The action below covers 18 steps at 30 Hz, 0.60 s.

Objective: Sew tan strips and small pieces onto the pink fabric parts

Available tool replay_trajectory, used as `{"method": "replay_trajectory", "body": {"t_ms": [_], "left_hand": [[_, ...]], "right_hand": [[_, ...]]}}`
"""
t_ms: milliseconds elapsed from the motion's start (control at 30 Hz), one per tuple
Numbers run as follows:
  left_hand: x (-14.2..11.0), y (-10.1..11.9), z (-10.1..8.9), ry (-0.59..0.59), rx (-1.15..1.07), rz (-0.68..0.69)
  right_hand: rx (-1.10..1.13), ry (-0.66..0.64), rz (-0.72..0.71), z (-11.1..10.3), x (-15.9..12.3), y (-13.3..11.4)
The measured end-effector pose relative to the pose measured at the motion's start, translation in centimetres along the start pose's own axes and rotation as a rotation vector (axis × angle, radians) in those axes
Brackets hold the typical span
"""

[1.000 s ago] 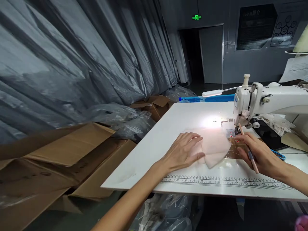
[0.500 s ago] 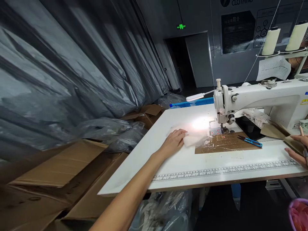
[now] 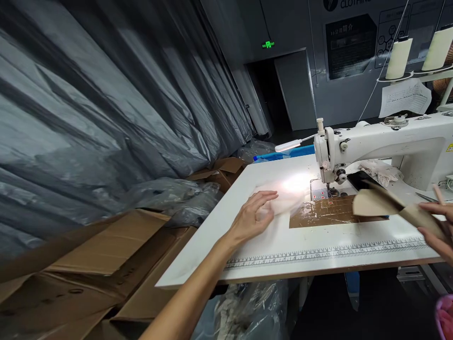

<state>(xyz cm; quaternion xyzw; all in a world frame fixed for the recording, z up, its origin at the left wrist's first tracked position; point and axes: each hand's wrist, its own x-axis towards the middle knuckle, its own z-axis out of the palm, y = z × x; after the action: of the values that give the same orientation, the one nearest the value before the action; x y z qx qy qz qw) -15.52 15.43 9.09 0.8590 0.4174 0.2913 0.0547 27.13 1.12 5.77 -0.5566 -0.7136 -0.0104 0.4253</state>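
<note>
Tan card (image 3: 375,204), seen beside the phone (image 3: 359,179) moments earlier, is gripped by the right hand (image 3: 440,244) over the brown sheet (image 3: 318,216); pale fabric (image 3: 286,203) on the table (image 3: 216,226) is touched by the half-spread left hand (image 3: 252,216).

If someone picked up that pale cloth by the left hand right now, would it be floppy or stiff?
Probably floppy: the pale cloth looks thin and faintly see-through. It is likely light, having so little visible thickness. It might slide easily when pushed, since the white table looks smooth.
</note>
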Motion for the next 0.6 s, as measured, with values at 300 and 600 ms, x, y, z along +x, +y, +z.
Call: {"method": "replay_trajectory", "body": {"t_ms": [300, 600], "left_hand": [[-1.0, 9.3, 3.5, -0.266, -0.781, -0.272], [-2.4, 8.5, 4.2, -0.104, -1.044, -0.650]], "right_hand": [[0.380, -0.321, -0.208, 5.7, 3.7, -9.0], [0.256, -0.324, -0.340, 6.4, 4.1, -8.5]]}}
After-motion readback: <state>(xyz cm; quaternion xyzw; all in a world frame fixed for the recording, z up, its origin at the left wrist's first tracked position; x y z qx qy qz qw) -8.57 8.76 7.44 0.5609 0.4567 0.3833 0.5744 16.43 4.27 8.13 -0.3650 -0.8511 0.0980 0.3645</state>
